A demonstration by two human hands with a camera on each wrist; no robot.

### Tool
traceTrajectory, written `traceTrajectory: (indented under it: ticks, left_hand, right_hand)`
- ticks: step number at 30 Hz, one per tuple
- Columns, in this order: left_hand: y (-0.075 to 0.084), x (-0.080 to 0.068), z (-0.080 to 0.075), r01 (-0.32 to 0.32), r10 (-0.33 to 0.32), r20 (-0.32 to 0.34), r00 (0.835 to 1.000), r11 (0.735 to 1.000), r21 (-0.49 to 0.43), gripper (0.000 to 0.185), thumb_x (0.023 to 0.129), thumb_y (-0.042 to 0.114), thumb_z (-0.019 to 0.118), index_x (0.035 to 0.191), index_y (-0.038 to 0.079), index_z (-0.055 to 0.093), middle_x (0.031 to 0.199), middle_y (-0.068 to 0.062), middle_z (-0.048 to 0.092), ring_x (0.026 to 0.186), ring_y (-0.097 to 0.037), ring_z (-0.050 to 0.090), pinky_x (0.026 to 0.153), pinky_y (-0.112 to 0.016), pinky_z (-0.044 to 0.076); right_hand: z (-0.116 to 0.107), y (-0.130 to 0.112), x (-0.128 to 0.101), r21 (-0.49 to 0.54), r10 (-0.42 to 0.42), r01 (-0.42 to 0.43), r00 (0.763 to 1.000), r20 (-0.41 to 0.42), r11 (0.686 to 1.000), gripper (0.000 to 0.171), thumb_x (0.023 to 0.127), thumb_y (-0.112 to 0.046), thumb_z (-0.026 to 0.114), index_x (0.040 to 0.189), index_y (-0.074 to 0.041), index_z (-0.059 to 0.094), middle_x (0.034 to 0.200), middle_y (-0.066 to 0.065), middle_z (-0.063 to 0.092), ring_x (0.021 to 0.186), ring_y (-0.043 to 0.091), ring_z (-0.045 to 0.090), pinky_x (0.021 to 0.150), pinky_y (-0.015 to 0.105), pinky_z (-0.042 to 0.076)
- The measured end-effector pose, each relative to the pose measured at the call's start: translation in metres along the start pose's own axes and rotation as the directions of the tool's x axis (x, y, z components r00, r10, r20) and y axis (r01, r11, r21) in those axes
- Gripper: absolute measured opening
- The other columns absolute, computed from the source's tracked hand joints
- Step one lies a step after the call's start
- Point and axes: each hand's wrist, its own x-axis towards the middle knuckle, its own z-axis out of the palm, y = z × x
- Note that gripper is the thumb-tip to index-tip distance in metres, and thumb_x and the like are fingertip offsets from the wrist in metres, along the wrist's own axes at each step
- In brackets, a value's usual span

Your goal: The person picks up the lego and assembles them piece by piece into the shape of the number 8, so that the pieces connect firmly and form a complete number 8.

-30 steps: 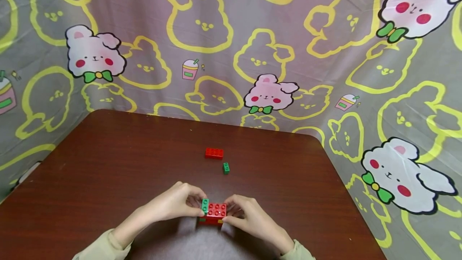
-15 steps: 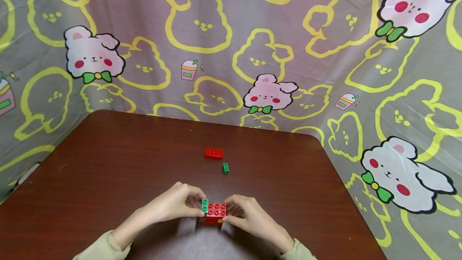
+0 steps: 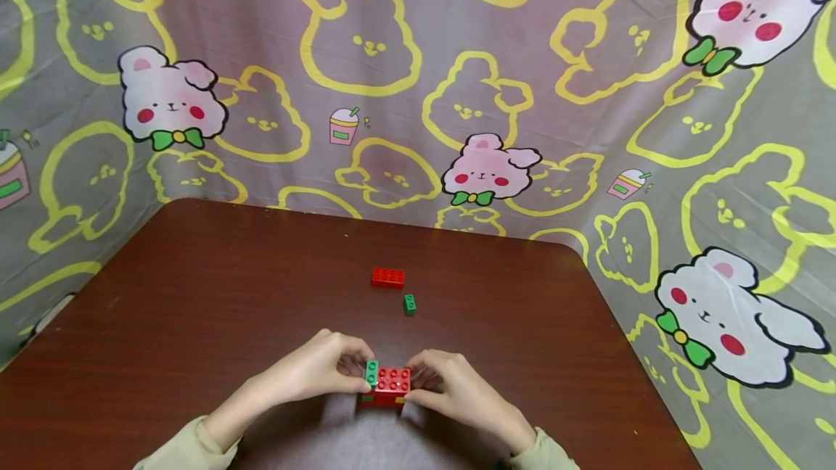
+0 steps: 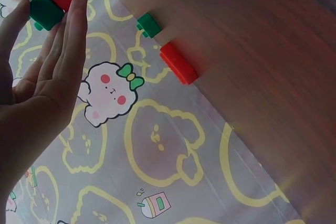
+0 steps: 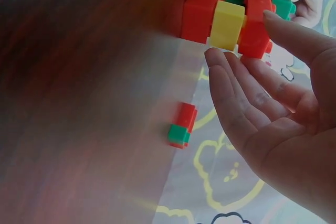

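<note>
On the brown table [image 3: 196,325], both hands' fingers [image 3: 353,365] pinch the unlabelled brick stack [image 3: 387,385].

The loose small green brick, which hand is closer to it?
Right. The right hand sits just below the small green brick; the left hand is farther, down to its left.

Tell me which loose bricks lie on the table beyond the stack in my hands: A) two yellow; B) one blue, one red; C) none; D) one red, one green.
D: a red brick and a smaller green brick lie apart from the block stack.
</note>
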Motion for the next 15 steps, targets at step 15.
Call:
traceTrajectory:
  ticks: [15]
  left_hand:
    - [0.001, 0.001, -0.001, 0.009, -0.009, 0.006, 1.000, 1.000, 0.003, 0.026, 0.080, 0.015, 0.082, 0.100, 0.002, 0.071, 0.089, -0.003, 0.076, 0.075, 0.000, 0.069, 0.066, -0.014, 0.055]
  right_hand:
    - [-0.020, 0.007, 0.007, -0.059, 0.028, -0.032, 0.997, -0.071, 0.998, 0.030, 0.088, -0.019, 0.075, 0.111, -0.002, 0.064, 0.103, 0.013, 0.072, 0.087, 0.013, 0.071, 0.078, 0.029, 0.060]
